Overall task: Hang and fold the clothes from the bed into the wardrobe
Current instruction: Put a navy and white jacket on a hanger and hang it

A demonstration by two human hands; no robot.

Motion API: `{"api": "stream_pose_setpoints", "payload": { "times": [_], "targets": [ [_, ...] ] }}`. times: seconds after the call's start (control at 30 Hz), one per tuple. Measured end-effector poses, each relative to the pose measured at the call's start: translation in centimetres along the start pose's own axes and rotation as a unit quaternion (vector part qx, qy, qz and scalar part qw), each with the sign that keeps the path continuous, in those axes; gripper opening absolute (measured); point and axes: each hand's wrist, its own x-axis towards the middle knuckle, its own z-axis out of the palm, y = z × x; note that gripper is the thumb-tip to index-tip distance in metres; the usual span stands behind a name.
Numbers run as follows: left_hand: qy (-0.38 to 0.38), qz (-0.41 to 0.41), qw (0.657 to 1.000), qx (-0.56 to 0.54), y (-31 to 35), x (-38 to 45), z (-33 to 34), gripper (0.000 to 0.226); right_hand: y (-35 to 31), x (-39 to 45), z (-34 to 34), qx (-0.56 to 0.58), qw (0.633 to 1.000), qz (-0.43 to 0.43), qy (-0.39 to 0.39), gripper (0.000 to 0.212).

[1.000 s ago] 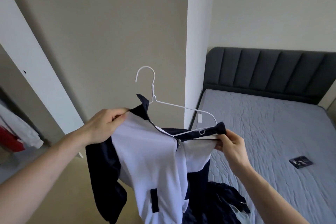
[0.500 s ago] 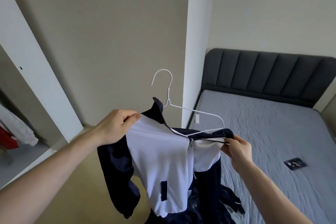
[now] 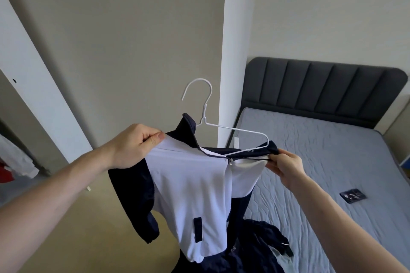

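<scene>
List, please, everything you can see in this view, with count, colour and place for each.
jacket: one, white and navy, held up in mid-frame, partly on the hanger
hanger: one, white wire, inside the jacket's shoulders, hook upward
dark garment: one, navy, on the bed's near corner below the jacket
bed: one, grey mattress, dark grey headboard, right
small dark packet: one, lying on the mattress, far right
wardrobe door: one, white, open, left
hanging clothes: white and red, left edge; number unclear
left hand: pinches the jacket's left shoulder
right hand: pinches the jacket's right collar edge
</scene>
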Motion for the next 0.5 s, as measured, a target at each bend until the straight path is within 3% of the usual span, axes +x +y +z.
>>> {"api": "stream_pose_setpoints", "payload": {
  "times": [0.5],
  "targets": [
    [-0.011,-0.088,0.994,-0.061,-1.4,-1.9,-1.4,0.050,-1.0,-0.8,1.3,0.034,0.998,0.034,-0.031,0.023]
  ]
}}
